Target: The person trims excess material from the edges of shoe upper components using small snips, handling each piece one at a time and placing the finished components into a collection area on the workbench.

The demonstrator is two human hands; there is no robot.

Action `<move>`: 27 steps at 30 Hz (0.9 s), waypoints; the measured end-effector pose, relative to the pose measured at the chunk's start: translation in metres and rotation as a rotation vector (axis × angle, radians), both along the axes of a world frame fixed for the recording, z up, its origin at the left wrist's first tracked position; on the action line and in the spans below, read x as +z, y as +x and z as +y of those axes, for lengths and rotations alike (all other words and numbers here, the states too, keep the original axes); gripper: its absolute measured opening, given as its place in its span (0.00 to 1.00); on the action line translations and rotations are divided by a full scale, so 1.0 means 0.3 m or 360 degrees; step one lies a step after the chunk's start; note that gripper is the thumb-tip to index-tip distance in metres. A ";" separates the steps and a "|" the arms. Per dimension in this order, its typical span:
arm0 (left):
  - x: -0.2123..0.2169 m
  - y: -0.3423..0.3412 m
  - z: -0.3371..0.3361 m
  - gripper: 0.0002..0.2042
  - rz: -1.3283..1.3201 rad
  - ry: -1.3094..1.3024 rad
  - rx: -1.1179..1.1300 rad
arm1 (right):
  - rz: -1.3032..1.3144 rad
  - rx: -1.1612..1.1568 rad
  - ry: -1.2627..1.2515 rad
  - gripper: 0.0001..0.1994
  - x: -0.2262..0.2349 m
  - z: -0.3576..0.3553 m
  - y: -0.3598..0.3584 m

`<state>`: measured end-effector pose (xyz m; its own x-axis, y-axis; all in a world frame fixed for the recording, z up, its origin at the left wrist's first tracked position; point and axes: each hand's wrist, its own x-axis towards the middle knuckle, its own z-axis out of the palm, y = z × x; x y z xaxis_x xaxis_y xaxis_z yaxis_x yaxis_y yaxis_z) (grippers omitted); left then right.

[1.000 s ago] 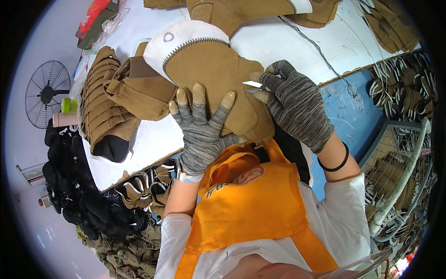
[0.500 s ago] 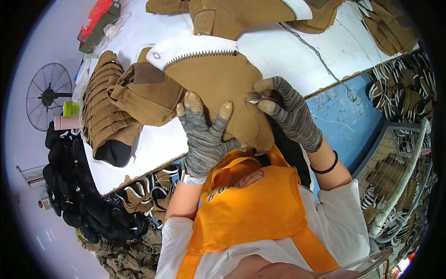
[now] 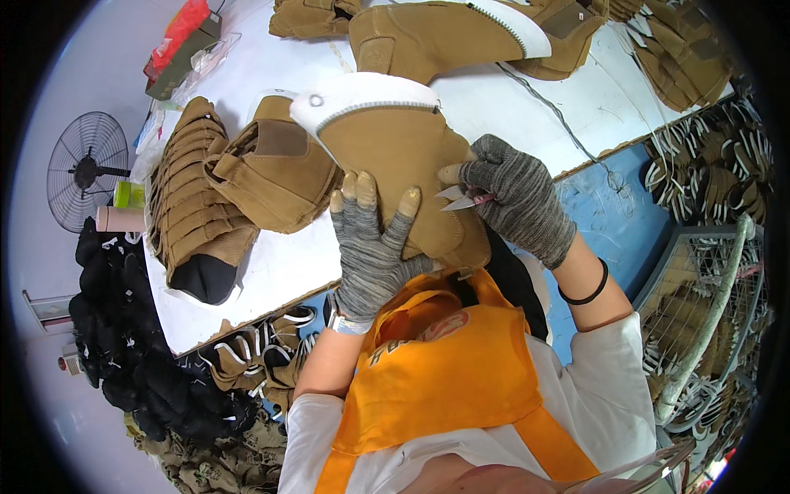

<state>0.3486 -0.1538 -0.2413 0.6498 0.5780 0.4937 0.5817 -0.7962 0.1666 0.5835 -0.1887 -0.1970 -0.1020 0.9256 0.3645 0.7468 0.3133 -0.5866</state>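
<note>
A tan boot upper with a white lining edge and a row of stitching lies tilted in front of me, its lower end over my lap. My left hand, in a grey knit glove with pale fingertips, holds the upper, fingers spread across its face and thumb by its lower edge. In my right hand, gloved alike, small thread snips are gripped. Their pointed blades stand apart over the right side of the upper. The fingers' hold on the handles is partly hidden.
More tan uppers lie along the far side of the white table, with a stacked row at left. A grey cord crosses the tabletop. A wire basket with shoe parts stands at right; a fan is at far left.
My right hand has turned and drawn slightly right, bringing the separated snip blades into fuller view. The upper has tilted and shifted a little right, with my left hand still on it.
</note>
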 end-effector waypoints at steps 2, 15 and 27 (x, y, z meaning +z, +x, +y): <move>0.004 0.008 0.001 0.53 0.0017 -0.0032 0.0021 | -0.0161 0.0051 -0.0102 0.08 0.020 0.020 0.008; 0.052 0.024 0.006 0.54 0.0160 -0.0329 0.0057 | 0.0208 0.0226 -0.0232 0.18 -0.075 0.000 0.052; 0.033 0.016 0.003 0.60 0.0132 -0.0181 0.0029 | -0.0064 0.0127 -0.0158 0.12 -0.045 0.009 0.070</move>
